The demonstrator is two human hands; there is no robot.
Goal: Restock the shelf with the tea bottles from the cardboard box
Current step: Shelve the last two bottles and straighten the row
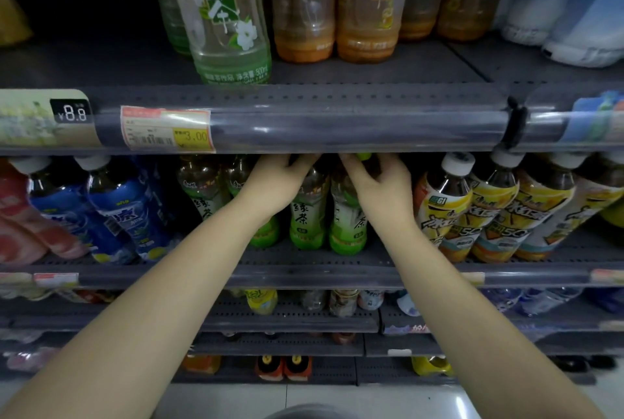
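Several green tea bottles with green labels stand in the middle of the second shelf. My left hand reaches under the upper shelf edge and wraps the top of one green tea bottle. My right hand grips the neck of the neighbouring green tea bottle, whose green cap shows just above my fingers. Both sets of fingertips are partly hidden by the shelf rail above. The cardboard box is not in view.
The upper shelf rail with price tags hangs just above my hands. Yellow-labelled iced tea bottles stand to the right, blue-labelled bottles to the left. Jasmine tea bottles stand on the shelf above. Lower shelves hold more drinks.
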